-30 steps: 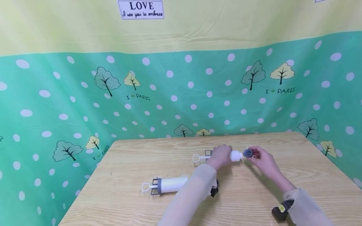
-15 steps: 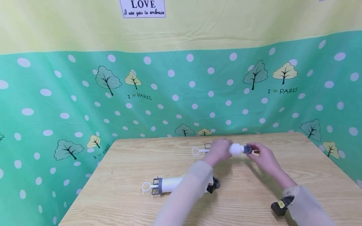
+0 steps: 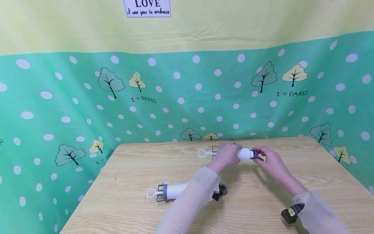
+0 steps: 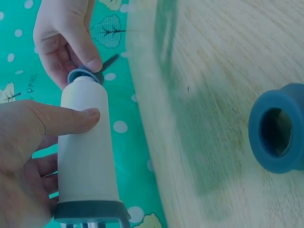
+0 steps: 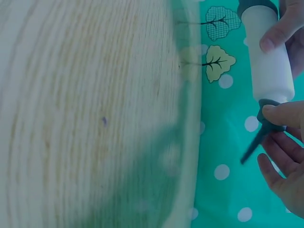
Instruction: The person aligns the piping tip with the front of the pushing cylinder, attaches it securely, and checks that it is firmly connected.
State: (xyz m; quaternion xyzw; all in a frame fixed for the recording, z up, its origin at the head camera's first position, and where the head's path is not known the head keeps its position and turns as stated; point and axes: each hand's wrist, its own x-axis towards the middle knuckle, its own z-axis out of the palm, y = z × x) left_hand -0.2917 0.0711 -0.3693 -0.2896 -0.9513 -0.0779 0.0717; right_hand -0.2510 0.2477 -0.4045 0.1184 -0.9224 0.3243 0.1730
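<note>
My left hand grips a white plunger tube, its thumb lying along the barrel in the left wrist view. The tube's white loop handle and grey collar are at the rear end. At the front end, my right hand pinches a grey cap between thumb and fingers. A thin dark prong sticks out from this cap. The cap sits over the narrow neck of the tube, in line with the barrel.
A second white plunger tube lies nearer on the wooden table, partly hidden by the left sleeve. A grey ring-shaped end shows large in the left wrist view. Behind the table hangs a green dotted curtain.
The cap, held apart from the tube with its opening showing, is now on the tube's neck. The left hand has raised the tube slightly; the right hand has turned the cap.
</note>
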